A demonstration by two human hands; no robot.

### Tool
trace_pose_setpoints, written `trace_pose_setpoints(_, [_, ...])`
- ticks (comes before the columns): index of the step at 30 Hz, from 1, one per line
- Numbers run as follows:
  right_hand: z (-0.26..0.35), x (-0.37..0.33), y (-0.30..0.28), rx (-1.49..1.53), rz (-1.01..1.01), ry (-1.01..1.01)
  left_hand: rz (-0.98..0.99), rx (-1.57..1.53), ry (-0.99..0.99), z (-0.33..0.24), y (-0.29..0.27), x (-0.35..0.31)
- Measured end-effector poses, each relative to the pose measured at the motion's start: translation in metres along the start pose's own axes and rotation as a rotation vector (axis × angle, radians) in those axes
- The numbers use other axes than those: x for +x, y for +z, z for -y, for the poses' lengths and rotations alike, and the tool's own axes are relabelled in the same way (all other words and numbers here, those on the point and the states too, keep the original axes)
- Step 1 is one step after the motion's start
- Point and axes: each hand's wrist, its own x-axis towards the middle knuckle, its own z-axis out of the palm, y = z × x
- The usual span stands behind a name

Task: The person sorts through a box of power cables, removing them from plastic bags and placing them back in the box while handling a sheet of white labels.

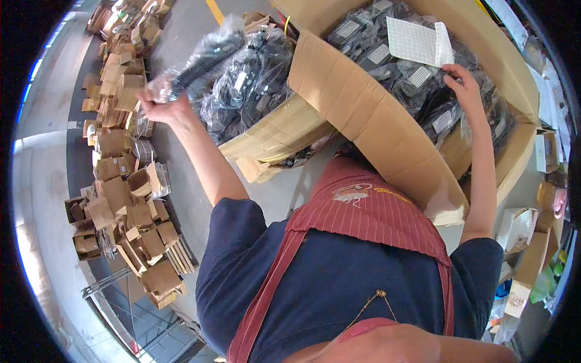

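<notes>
My left hand (164,110) is closed round one end of a clear plastic bag with a dark item (209,60) inside, raised at the left. Beneath that bag lies a heap of black items in clear bags (248,81), on top of a carton (275,134). My right hand (465,89) pinches the lower corner of a white label sheet (414,41), whose right edge curls over. The sheet rests over several bagged black items with white labels (378,54) inside a large open cardboard box (363,91). What exactly the bagged items are, I cannot tell.
A long row of stacked brown cartons (115,142) runs along the left side. A metal frame (112,284) stands at the lower left. To the right are a white box (517,228), more cartons and assorted goods. The big box's flap reaches close to my apron (363,199).
</notes>
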Motion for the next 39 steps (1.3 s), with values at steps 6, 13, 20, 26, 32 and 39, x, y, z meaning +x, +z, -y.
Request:
trace_pose_setpoints(6, [0.000, -0.001, 0.004, 0.081, -0.054, 0.067, -0.052, 1.726, -0.207, -0.050, -0.247, -0.027])
trace_pose_setpoints(13, [-0.018, 0.001, 0.012, 0.092, -0.229, 0.092, -0.321, 2.443, -0.202, -0.054, -0.232, -0.060])
trace_pose_setpoints(20, [-0.014, 0.005, 0.012, 0.096, -0.142, 0.002, 0.719, 2.479, 0.188, 0.041, -0.197, -0.094])
trace_pose_setpoints(26, [-0.001, -0.006, 0.012, 0.127, -0.072, -0.059, 0.948, 2.704, -0.648, 0.091, -0.147, -0.072])
trace_pose_setpoints(32, [0.018, -0.016, 0.008, 0.206, -0.119, 0.138, 1.284, 2.658, -0.763, 0.107, -0.042, -0.027])
trace_pose_setpoints(39, [0.011, -0.014, 0.010, 0.183, -0.142, 0.038, 1.891, 1.682, -0.901, 0.150, 0.070, -0.075])
